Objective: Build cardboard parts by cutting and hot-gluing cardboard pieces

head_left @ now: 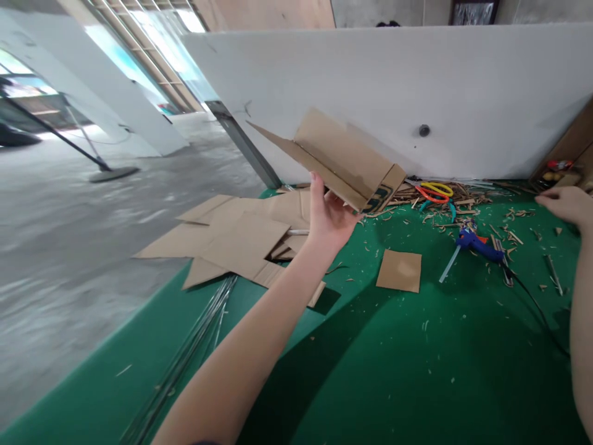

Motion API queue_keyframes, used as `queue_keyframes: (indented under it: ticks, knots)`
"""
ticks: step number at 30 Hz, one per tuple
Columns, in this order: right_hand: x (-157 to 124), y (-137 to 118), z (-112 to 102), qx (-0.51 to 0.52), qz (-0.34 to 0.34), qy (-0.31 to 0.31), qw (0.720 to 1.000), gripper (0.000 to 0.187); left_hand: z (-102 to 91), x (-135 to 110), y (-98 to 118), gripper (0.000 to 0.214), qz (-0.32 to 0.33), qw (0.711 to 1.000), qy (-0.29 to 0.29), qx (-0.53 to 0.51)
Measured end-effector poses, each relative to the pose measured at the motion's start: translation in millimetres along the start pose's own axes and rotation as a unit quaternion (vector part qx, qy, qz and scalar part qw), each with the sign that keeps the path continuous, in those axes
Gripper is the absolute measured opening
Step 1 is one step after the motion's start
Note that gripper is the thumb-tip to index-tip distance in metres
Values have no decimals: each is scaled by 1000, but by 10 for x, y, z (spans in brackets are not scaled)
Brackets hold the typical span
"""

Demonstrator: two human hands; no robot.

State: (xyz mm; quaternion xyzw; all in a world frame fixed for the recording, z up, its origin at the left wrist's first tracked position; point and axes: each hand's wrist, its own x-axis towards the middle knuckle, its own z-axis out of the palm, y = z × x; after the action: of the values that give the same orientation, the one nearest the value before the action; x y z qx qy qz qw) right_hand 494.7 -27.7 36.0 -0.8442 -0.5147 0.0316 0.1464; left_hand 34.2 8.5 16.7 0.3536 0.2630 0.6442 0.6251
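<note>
While the left hand (332, 216) grips a box (348, 159) at upper centre, folded and walled at its right end but seemingly unclosed above, the right hand (569, 205), far right, curls, its hold unclear.

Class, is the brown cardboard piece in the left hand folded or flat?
Folded: the brown cardboard piece has sides meeting at angles.

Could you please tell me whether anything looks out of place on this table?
Yes: cardboard scraps lie strewn around the glue gun and along the white panel, which looks untidy. The loose sheets left of the folded cardboard in the left hand also look askew, jutting past the edge of the green table.
</note>
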Motion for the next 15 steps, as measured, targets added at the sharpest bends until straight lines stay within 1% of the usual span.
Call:
queue_keyframes:
  ticks: [1, 3, 6, 9, 12, 14, 15]
  knots:
    - [-8, -91, 4, -11, -25, 0, 1000, 42, -1, -1, -13, 67, 1, 1000, -3, 5]
    - [-58, -297, -4, -27, -75, 23, 997, 53, 1, -5, -32, 66, 1, 1000, -5, 9]
    - [-234, -625, -31, -43, -99, 72, 992, 49, 13, -15, -39, 64, -4, 1000, -13, 13]
    - [-450, -887, -41, -51, -78, 142, 985, 37, 32, -36, -32, 60, -16, 999, -29, 19]
    - [-541, -989, -26, -27, -74, 194, 978, 35, 45, -51, -32, 59, -23, 999, -36, 18]
    - [-493, -954, -29, 30, -84, 246, 965, 33, 45, -50, -42, 63, -21, 999, -39, 21]
    - [-443, -914, -45, 74, -96, 276, 954, 33, 41, -46, -50, 66, -20, 999, -40, 25]
